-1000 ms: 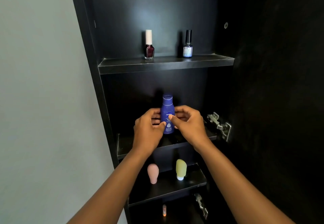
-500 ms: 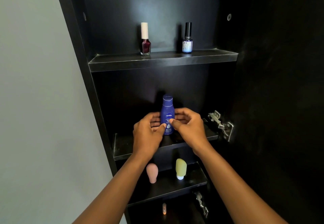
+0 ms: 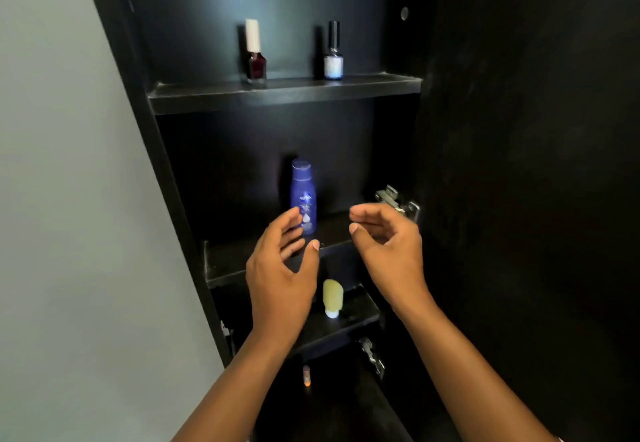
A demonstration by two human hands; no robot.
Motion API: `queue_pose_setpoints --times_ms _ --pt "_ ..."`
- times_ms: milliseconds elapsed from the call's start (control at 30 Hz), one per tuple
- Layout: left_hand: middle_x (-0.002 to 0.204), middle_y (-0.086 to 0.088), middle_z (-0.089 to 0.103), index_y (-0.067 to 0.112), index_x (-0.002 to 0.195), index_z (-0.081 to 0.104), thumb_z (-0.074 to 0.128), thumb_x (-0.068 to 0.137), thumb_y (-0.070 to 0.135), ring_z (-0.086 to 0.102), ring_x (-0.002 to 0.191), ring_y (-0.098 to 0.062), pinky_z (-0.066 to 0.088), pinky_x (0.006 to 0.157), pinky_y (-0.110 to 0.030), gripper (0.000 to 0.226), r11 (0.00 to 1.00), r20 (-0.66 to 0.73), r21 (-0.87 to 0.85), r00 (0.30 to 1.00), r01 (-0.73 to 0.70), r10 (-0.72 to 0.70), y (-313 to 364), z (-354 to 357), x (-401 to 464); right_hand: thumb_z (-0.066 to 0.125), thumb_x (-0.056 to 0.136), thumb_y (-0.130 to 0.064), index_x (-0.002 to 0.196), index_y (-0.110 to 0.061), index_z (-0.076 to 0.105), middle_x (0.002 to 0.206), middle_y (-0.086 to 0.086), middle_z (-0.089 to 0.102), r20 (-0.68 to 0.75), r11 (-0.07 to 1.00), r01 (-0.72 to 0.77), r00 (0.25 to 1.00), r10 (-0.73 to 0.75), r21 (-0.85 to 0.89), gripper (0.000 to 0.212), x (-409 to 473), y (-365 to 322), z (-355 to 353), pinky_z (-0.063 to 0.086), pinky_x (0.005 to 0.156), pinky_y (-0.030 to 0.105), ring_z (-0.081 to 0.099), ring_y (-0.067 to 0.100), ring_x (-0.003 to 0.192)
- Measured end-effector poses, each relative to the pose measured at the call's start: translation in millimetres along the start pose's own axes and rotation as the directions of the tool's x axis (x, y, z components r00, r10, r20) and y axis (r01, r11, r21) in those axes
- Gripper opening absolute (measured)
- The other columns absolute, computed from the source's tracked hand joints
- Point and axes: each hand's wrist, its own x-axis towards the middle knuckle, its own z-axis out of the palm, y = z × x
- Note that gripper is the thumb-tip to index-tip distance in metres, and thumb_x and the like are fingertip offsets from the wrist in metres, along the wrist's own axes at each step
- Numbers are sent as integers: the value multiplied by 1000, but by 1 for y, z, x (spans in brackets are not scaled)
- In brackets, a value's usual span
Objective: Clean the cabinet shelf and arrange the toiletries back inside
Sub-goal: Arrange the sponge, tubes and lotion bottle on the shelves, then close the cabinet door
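The blue lotion bottle (image 3: 303, 196) stands upright, cap up, mid-width on the middle shelf (image 3: 225, 261), while your left hand (image 3: 280, 268) and right hand (image 3: 389, 251) hover with fingers apart, holding nothing.

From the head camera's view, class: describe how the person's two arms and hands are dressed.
Both forearms are bare up to the frame's lower edge, with no sleeves showing. The left hand and right hand wear no gloves, rings, watch or bracelets; fingernails are short and unpainted.

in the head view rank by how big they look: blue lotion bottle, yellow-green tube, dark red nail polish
1. blue lotion bottle
2. dark red nail polish
3. yellow-green tube
The last two look close, and they stand on different shelves, so that order is unsure.
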Motion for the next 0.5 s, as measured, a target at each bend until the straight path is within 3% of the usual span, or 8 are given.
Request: queue_pose_setpoints --times_ms 100,233,367,500 --pt "134 14 65 30 140 60 78 90 20 62 123 1 56 102 -31 54 999 116 -33 993 -11 15 19 12 -33 68 89 -3 101 -19 74 97 -9 75 -80 995 72 994 -77 -63 21 -36 -25 -26 55 80 17 71 4 93" --pt "138 17 62 28 140 61 77 91 21 59 129 -2 54 104 -31 52 994 271 -87 958 -69 90 42 33 -73 66 91 -2 107 -18 73 101 -10 71 -181 945 194 952 -246 -263 24 -82 -54 -66 56 82 23 69 10 100" --pt "148 17 53 26 143 58 75 91 28 49 139 -3 51 109 -39 55 988 398 -127 908 -88 132 59 60 -112 66 89 4 108 -9 73 102 -1 70 -245 828 279 866 -436 -486 24 -118 -71 -111 56 78 27 68 13 97" --pt "158 29 35 40 150 47 73 88 44 35 147 3 42 117 -40 67 992 494 -108 862 -71 116 82 83 -146 63 89 7 106 -2 72 103 7 68 -300 710 282 761 -575 -645 21 -144 -85 -156 54 75 31 66 19 95"
